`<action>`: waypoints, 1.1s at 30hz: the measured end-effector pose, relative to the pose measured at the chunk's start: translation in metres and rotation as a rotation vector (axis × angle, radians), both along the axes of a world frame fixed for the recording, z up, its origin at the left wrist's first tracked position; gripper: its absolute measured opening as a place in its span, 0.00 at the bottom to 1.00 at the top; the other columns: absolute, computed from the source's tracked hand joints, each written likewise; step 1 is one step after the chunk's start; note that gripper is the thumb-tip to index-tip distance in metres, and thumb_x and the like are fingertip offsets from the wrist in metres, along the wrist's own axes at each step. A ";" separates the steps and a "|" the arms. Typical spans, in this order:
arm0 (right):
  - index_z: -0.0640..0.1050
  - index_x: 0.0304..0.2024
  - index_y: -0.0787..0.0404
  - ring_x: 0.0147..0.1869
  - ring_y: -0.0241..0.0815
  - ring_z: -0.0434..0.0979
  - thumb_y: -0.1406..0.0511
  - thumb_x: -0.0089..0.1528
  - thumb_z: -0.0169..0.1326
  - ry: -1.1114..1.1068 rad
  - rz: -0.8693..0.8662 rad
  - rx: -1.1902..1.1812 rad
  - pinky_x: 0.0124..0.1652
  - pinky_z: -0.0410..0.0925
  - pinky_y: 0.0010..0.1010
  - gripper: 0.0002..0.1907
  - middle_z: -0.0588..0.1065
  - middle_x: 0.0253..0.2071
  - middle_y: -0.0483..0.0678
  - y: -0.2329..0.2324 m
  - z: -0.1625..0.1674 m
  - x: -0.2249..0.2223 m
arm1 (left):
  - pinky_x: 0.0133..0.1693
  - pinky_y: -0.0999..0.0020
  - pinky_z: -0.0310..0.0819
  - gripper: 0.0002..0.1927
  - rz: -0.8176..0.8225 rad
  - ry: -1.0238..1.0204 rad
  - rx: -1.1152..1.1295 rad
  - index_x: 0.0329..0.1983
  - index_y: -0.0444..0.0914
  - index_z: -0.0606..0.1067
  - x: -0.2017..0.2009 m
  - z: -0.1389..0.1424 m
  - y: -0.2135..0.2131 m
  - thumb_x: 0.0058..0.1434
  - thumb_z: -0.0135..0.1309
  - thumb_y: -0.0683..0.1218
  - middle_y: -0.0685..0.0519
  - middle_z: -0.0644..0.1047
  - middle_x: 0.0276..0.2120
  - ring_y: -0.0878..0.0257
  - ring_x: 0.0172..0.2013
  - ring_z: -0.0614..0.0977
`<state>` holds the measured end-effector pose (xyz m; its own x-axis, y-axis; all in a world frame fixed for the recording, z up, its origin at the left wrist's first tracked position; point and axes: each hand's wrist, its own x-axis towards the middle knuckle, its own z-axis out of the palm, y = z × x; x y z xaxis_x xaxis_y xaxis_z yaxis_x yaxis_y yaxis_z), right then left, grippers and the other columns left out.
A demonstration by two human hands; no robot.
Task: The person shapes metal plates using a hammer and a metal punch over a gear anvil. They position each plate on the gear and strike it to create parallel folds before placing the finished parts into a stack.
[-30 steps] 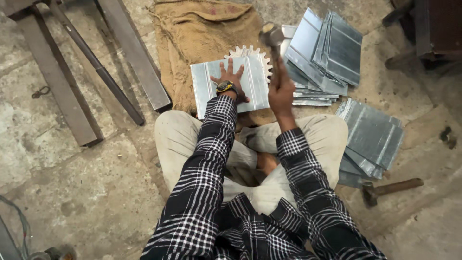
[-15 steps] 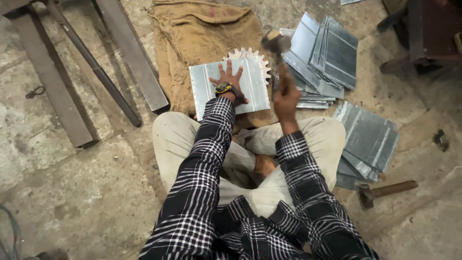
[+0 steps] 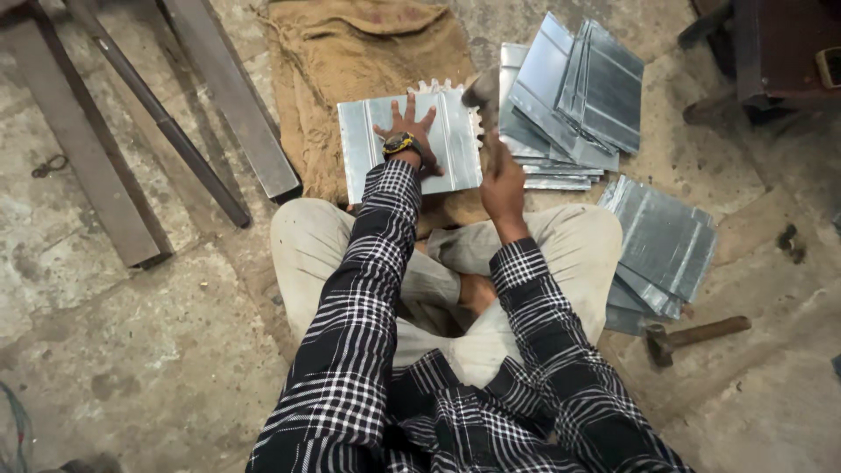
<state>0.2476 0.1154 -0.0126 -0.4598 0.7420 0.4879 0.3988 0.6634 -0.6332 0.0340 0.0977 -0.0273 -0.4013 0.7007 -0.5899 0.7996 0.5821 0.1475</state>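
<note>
Pressing a ribbed, silvery sheet-metal panel (image 3: 412, 140) flat on the brown burlap sack (image 3: 368, 52) with fingers spread, the left hand (image 3: 412, 131) steadies it while the right hand (image 3: 502, 180), closed around a hammer (image 3: 482, 92), hangs mid-swing; stacks of grey sheets (image 3: 569, 96) lie alongside, their worked or unworked status indeterminable.

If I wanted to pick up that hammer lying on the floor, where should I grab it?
Probably grab the spare hammer by its wooden handle, near the free end that points to the right. The heavy metal head lies at the left end, close to the stacked metal sheets, so reaching in from the right looks easiest.
</note>
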 end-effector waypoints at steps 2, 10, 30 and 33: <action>0.75 0.65 0.61 0.43 0.46 0.80 0.70 0.69 0.54 -0.040 -0.146 -0.266 0.43 0.70 0.33 0.21 0.79 0.47 0.61 0.001 -0.001 -0.002 | 0.65 0.20 0.42 0.75 -0.003 0.001 0.004 0.78 0.64 0.43 0.001 0.001 0.003 0.31 0.76 0.70 0.53 0.29 0.78 0.44 0.77 0.33; 0.71 0.70 0.62 0.48 0.37 0.73 0.76 0.71 0.51 0.380 -0.002 -0.139 0.45 0.68 0.32 0.24 0.77 0.57 0.56 0.009 0.041 0.036 | 0.66 0.19 0.43 0.68 0.056 -0.066 0.075 0.78 0.65 0.52 0.017 -0.007 -0.004 0.35 0.77 0.66 0.48 0.36 0.79 0.37 0.76 0.40; 0.71 0.67 0.61 0.60 0.49 0.80 0.76 0.70 0.49 0.391 0.044 -0.079 0.55 0.72 0.37 0.22 0.75 0.61 0.62 -0.007 0.012 0.015 | 0.64 0.18 0.40 0.61 0.111 -0.049 0.017 0.73 0.74 0.54 0.033 -0.020 -0.007 0.40 0.78 0.55 0.55 0.31 0.79 0.41 0.76 0.35; 0.73 0.65 0.62 0.50 0.48 0.82 0.73 0.69 0.50 0.129 -0.076 -0.245 0.48 0.71 0.36 0.21 0.79 0.52 0.62 -0.011 0.001 0.005 | 0.65 0.17 0.39 0.59 0.140 -0.057 0.047 0.73 0.75 0.56 0.032 -0.017 -0.007 0.42 0.77 0.54 0.56 0.32 0.79 0.41 0.77 0.35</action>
